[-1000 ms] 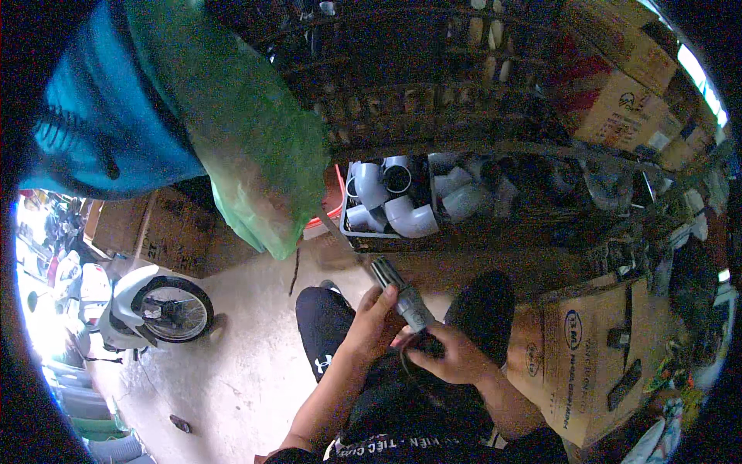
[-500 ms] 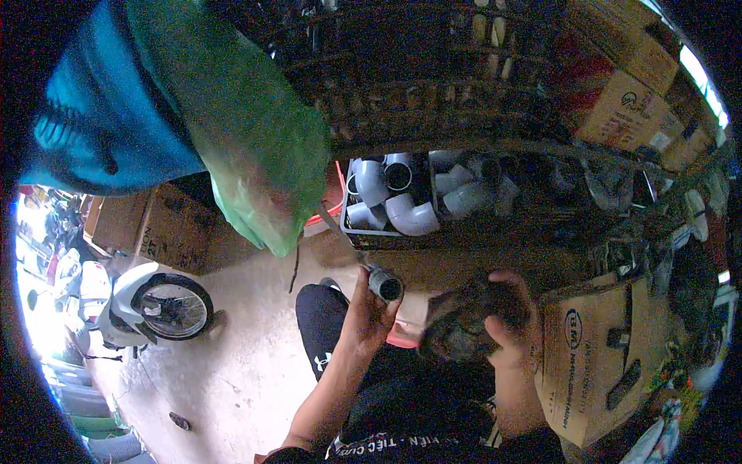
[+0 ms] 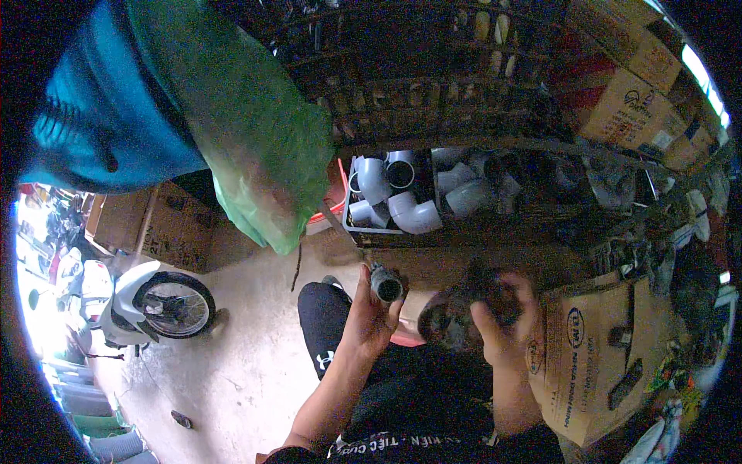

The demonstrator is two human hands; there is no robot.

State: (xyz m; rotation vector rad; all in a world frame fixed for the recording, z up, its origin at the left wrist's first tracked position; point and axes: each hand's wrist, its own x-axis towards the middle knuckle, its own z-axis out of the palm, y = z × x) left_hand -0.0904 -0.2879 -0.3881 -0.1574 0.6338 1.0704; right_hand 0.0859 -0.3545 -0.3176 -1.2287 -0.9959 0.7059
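Observation:
My left hand (image 3: 366, 321) is wrapped round a short grey pipe fitting (image 3: 386, 288). Its dark round mouth points up toward me. To the right, my right hand (image 3: 506, 329) has its fingers curled round a dark, crumpled bundle that looks like a rag (image 3: 450, 319). Motion and shadow blur the bundle, so its exact kind is unclear. The two hands are apart, above my dark-clothed legs (image 3: 325, 321). Beyond them, several grey plastic pipe elbows (image 3: 415, 214) lie in an open tray (image 3: 371, 230).
An open cardboard box (image 3: 599, 363) stands close by my right arm. A green plastic bag (image 3: 263, 170) and a blue container (image 3: 116, 116) hang over the upper left. A motorbike (image 3: 147, 309) is parked at left. Dark crates (image 3: 433, 93) stack at the back.
My right hand has shifted slightly left with the dark bundle, its thumb now lying further across it. My left hand still holds the fitting, almost unmoved.

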